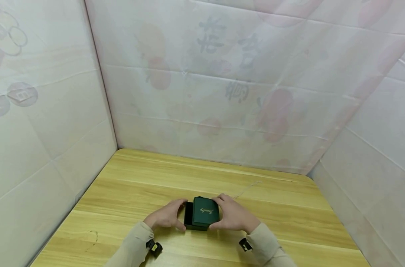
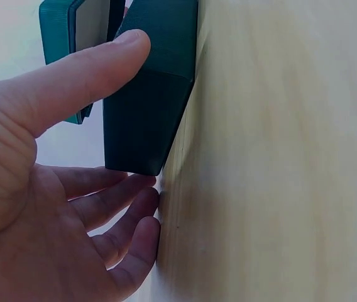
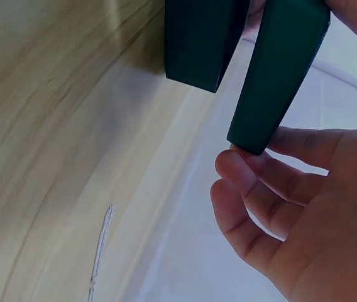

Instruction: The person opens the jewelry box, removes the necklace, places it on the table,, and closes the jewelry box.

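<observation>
A dark green box base (image 1: 188, 214) stands on the wooden table, its dark inside showing on the left. The matching green lid (image 1: 206, 211), with gold lettering on top, sits above the base, shifted to the right. My left hand (image 1: 169, 215) grips the base between thumb and fingers; in the left wrist view the thumb (image 2: 103, 69) presses its near side. My right hand (image 1: 234, 215) holds the lid by its two edges. The right wrist view shows the lid (image 3: 276, 75) apart from the base (image 3: 203, 44). What the base contains is hidden.
A thin silvery chain (image 1: 248, 189) lies on the table behind my right hand. Another thin, dark strand (image 1: 94, 237) lies at the front left of the wooden table (image 1: 149, 170). Pale printed cloth walls (image 1: 202, 92) stand at the back and both sides.
</observation>
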A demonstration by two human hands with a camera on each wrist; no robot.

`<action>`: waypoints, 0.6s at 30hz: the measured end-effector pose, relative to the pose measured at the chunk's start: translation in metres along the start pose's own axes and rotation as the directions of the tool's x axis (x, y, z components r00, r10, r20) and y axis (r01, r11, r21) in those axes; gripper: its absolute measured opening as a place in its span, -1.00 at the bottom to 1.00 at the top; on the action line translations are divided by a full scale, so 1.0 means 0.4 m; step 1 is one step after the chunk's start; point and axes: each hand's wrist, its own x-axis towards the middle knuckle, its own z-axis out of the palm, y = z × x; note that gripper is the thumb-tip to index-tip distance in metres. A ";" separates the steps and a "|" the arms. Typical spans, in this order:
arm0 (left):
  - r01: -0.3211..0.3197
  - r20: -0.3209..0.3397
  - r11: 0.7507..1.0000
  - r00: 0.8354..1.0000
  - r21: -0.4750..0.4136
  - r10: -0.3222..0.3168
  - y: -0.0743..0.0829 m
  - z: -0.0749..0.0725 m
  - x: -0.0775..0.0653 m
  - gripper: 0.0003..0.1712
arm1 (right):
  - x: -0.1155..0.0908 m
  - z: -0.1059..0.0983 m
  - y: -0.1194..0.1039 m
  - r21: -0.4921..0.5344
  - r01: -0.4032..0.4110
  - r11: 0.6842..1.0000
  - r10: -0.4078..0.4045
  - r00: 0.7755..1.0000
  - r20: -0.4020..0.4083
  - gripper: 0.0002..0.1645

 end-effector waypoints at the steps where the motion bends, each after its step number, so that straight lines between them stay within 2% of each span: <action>1: -0.001 -0.001 1.000 1.000 0.000 0.001 0.000 0.000 0.000 0.05 | 0.001 0.002 -0.001 -0.001 0.003 1.000 -0.003 1.000 -0.002 0.20; 18: 0.015 -0.009 1.000 1.000 -0.011 -0.015 0.001 0.006 -0.002 0.06 | 0.024 0.039 -0.001 -0.023 0.004 1.000 -0.005 1.000 -0.025 0.26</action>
